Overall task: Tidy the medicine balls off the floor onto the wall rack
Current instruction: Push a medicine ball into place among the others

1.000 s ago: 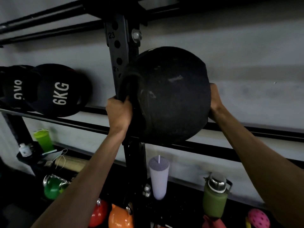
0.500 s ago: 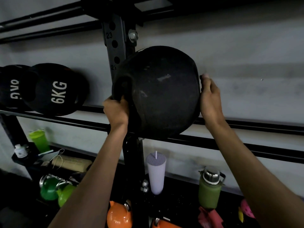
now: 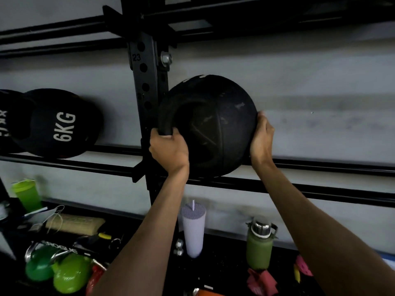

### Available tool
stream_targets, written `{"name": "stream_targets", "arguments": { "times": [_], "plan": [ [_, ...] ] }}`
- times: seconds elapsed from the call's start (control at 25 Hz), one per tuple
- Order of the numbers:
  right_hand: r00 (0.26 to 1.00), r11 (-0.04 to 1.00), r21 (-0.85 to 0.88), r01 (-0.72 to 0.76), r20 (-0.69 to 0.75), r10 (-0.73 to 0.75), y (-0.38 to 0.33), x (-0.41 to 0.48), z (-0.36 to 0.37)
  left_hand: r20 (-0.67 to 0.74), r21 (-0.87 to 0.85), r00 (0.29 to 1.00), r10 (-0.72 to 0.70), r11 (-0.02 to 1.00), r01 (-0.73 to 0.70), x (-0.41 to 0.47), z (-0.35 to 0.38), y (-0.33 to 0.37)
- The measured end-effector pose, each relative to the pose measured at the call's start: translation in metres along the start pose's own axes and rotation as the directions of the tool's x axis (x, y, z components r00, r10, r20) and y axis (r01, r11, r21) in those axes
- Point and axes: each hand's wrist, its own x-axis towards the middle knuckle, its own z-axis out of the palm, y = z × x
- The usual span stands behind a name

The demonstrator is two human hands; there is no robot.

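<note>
A scuffed black medicine ball (image 3: 215, 122) with a built-in handle sits on the two horizontal bars of the wall rack (image 3: 310, 189), just right of the rack's upright post (image 3: 147, 88). My left hand (image 3: 168, 150) grips the ball's handle on its left side. My right hand (image 3: 261, 137) lies flat against the ball's right side, fingers pointing up. Two more black balls rest on the same rack to the left, the nearer one marked 6KG (image 3: 62, 124), the other (image 3: 6, 122) cut off by the frame edge.
Below the rack a dark shelf holds a lilac tumbler with a straw (image 3: 193, 228), a green bottle (image 3: 259, 244), a green cup (image 3: 26, 194), green kettlebells (image 3: 59, 270) and other small items. The grey wall is right behind the rack.
The ball has settled lower and further back between the rack bars, next to the post. My left hand has turned on the handle; my right hand stays on the ball's right side.
</note>
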Motion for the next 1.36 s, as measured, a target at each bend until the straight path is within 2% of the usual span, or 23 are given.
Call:
{"name": "stream_targets", "arguments": {
  "times": [0.16, 0.28, 0.44, 0.52, 0.64, 0.76, 0.84, 0.92, 1.0, 1.12, 1.24, 1.36],
  "plan": [
    [0.983, 0.983, 0.031, -0.182, 0.005, 0.182, 0.022, 0.020, -0.011, 0.052, 0.022, 0.999, 0.014, 1.000, -0.015, -0.016, 0.016, 0.006],
    [0.949, 0.947, 0.055, -0.315, 0.032, 0.314, 0.042, 0.029, -0.019, 0.120, 0.138, 0.992, 0.043, 0.989, -0.060, -0.014, 0.032, 0.010],
    [0.953, 0.953, 0.012, -0.303, 0.011, 0.303, 0.052, 0.032, -0.021, 0.145, 0.164, 0.988, 0.051, 0.984, -0.075, -0.007, 0.041, 0.004],
    [0.969, 0.967, -0.089, -0.240, -0.087, 0.232, 0.047, 0.023, -0.021, 0.195, 0.149, 0.977, 0.083, 0.982, -0.113, -0.005, 0.038, 0.000],
    [0.977, 0.920, -0.387, -0.063, -0.212, -0.022, 0.047, -0.019, -0.031, 0.332, 0.026, 0.923, 0.194, 0.976, -0.215, -0.016, 0.015, -0.021],
    [0.971, 0.900, -0.408, 0.153, -0.109, -0.214, 0.052, -0.094, -0.036, 0.350, 0.017, 0.851, 0.391, 0.906, -0.423, -0.035, -0.027, -0.061],
    [0.974, 0.904, -0.371, 0.212, 0.004, -0.227, 0.057, -0.141, -0.035, 0.347, 0.037, 0.812, 0.468, 0.859, -0.511, -0.049, -0.061, -0.095],
    [0.985, 0.903, -0.400, 0.155, 0.137, -0.108, 0.084, -0.192, -0.037, 0.443, 0.106, 0.811, 0.382, 0.876, -0.470, -0.070, -0.107, -0.139],
    [0.974, 0.862, -0.504, 0.063, 0.220, 0.057, 0.125, -0.247, -0.045, 0.546, 0.252, 0.810, 0.214, 0.880, -0.403, -0.096, -0.159, -0.195],
    [0.896, 0.754, -0.648, -0.108, 0.265, 0.357, 0.187, -0.329, -0.071, 0.663, 0.432, 0.746, -0.053, 0.842, -0.324, -0.139, -0.231, -0.282],
    [0.694, 0.547, -0.824, -0.149, 0.307, 0.651, 0.252, -0.409, -0.105, 0.666, 0.644, 0.653, -0.360, 0.719, -0.260, -0.182, -0.291, -0.364],
    [0.455, 0.322, -0.905, -0.278, 0.171, 0.874, 0.315, -0.500, -0.151, 0.581, 0.797, 0.525, -0.622, 0.567, -0.210, -0.235, -0.349, -0.437]
  ]
}}
